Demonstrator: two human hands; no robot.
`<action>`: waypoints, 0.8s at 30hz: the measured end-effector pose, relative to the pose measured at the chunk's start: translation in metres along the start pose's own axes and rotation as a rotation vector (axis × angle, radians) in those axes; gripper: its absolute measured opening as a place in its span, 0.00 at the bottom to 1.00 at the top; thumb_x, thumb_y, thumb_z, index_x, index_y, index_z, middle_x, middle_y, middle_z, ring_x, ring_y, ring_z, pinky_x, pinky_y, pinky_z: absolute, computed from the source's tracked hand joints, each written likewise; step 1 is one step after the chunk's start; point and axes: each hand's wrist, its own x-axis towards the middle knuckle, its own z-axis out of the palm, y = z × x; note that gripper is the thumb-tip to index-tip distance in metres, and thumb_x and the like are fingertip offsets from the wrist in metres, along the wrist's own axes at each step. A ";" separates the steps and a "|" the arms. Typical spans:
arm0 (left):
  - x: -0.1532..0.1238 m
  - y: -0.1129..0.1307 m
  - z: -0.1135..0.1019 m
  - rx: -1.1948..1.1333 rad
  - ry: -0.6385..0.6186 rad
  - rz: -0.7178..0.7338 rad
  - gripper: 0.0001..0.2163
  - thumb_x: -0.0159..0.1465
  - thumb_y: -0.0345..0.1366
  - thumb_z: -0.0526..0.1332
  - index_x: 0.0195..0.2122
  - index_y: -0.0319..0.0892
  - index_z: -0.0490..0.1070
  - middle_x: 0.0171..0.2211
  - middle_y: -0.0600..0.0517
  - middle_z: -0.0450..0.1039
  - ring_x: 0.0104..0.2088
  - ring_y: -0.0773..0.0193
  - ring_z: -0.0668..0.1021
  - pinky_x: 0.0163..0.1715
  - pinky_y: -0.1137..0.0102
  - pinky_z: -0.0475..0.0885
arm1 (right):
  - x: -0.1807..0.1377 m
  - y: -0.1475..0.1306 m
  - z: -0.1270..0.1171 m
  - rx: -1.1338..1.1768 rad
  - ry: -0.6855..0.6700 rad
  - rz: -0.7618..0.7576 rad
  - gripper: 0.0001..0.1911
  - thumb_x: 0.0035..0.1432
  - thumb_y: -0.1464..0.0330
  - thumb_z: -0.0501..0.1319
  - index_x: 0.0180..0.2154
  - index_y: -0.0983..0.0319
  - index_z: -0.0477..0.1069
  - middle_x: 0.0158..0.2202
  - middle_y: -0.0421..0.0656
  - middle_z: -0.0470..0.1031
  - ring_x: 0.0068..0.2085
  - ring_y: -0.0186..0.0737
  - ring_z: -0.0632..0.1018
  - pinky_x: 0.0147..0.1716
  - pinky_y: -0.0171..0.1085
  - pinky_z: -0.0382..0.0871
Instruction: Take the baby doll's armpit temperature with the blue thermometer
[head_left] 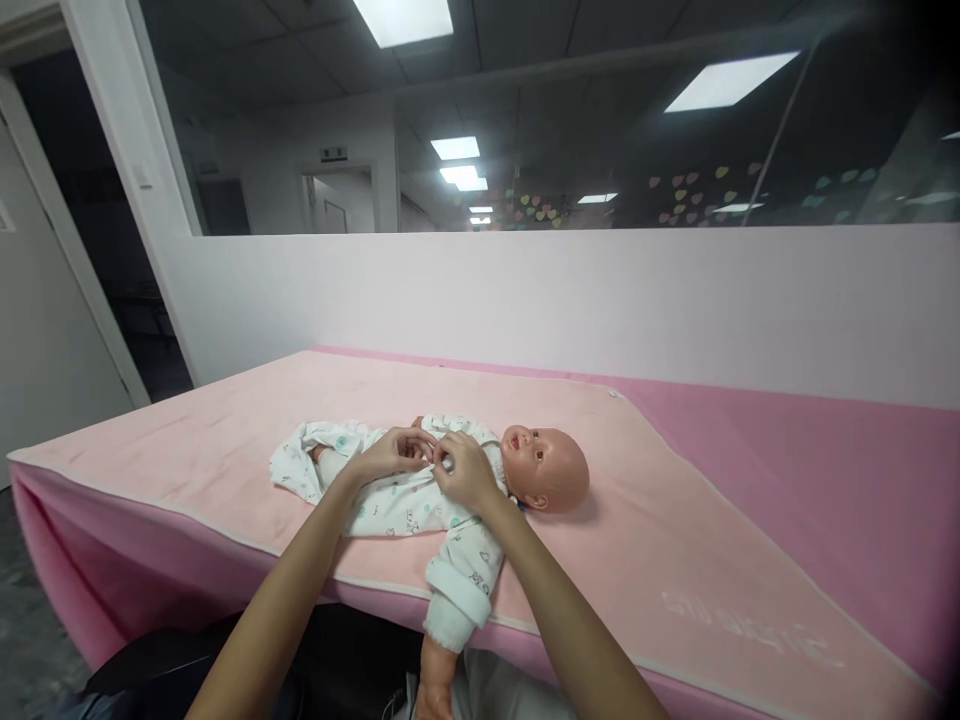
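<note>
A baby doll [551, 468] lies on its back across the table, its head to the right and one arm hanging over the near edge. It wears a white printed baby outfit [405, 505] with rolled cuffs. Over the doll's chest, the fingers of my left hand [396, 452] are bent and drawn together at the front of the outfit. Close beside them, my right hand [463, 470] pinches the cloth with thumb and forefinger. The fingertips of both hands nearly meet, and any fastener between them is too small to make out.
A peach blanket [660, 540] covers much of the table, over a pink cloth [750, 450] that shows at the back and right. Behind stands a white wall [570, 300] with a window above it. A door [52, 280] is at the left.
</note>
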 end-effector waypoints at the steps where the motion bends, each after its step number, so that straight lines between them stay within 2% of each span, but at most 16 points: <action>1: 0.000 0.000 0.000 -0.007 -0.007 -0.010 0.15 0.51 0.34 0.64 0.40 0.36 0.70 0.28 0.50 0.72 0.28 0.68 0.71 0.30 0.74 0.64 | -0.001 0.000 -0.001 0.016 -0.006 0.001 0.03 0.47 0.74 0.53 0.24 0.61 0.62 0.27 0.41 0.66 0.33 0.37 0.66 0.34 0.35 0.58; 5: -0.001 0.001 -0.001 0.004 -0.056 -0.029 0.18 0.51 0.37 0.65 0.42 0.36 0.69 0.29 0.49 0.72 0.31 0.66 0.72 0.33 0.73 0.65 | -0.005 0.000 -0.003 0.050 -0.026 0.008 0.04 0.43 0.74 0.54 0.26 0.61 0.62 0.29 0.41 0.66 0.34 0.38 0.66 0.36 0.35 0.59; 9: -0.001 0.004 -0.001 0.031 -0.074 -0.017 0.20 0.50 0.39 0.65 0.43 0.37 0.68 0.29 0.49 0.71 0.32 0.65 0.72 0.33 0.72 0.64 | -0.005 -0.001 -0.002 0.044 -0.002 0.013 0.04 0.44 0.75 0.53 0.26 0.60 0.62 0.29 0.41 0.66 0.35 0.38 0.67 0.36 0.36 0.60; 13: 0.001 0.008 0.004 0.178 -0.044 -0.009 0.22 0.44 0.37 0.69 0.41 0.39 0.68 0.27 0.54 0.69 0.29 0.68 0.69 0.29 0.74 0.62 | -0.006 -0.001 0.000 0.036 0.028 0.032 0.05 0.44 0.75 0.53 0.25 0.60 0.62 0.28 0.41 0.66 0.34 0.39 0.67 0.35 0.36 0.62; 18: 0.002 0.007 0.012 0.254 0.000 -0.002 0.17 0.46 0.32 0.65 0.38 0.40 0.66 0.24 0.56 0.66 0.26 0.70 0.67 0.26 0.76 0.61 | -0.007 0.001 0.001 0.049 0.016 0.044 0.07 0.42 0.77 0.52 0.25 0.60 0.63 0.28 0.40 0.68 0.35 0.39 0.68 0.37 0.37 0.62; 24: 0.003 0.001 0.015 0.293 0.070 0.022 0.15 0.45 0.27 0.61 0.36 0.39 0.67 0.24 0.56 0.68 0.24 0.71 0.67 0.25 0.76 0.60 | -0.006 0.000 0.000 0.069 0.005 0.058 0.08 0.42 0.77 0.53 0.26 0.60 0.64 0.29 0.40 0.69 0.35 0.38 0.69 0.38 0.37 0.62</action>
